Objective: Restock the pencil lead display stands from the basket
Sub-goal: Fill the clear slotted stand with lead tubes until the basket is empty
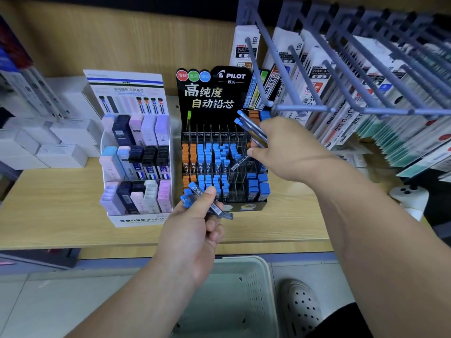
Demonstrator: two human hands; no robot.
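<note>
Blue-capped lead tubes (253, 132) fanned in the right hand (285, 147), fingers curled round them, over the upper right slots of the black Pilot stand (219, 93). Second bunch of tubes (194, 189) pinched under the thumb of the left hand (192, 230), before the stand's lower rows. Just left of it, white Mono stand (136, 219) with pastel and dark cases. Both on a pale wooden shelf (48, 206). Below, perforated plastic basket (258, 284) on the floor, holed shoe (302, 308) beside it.

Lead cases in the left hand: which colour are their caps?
The caps are blue; head view shows them.
</note>
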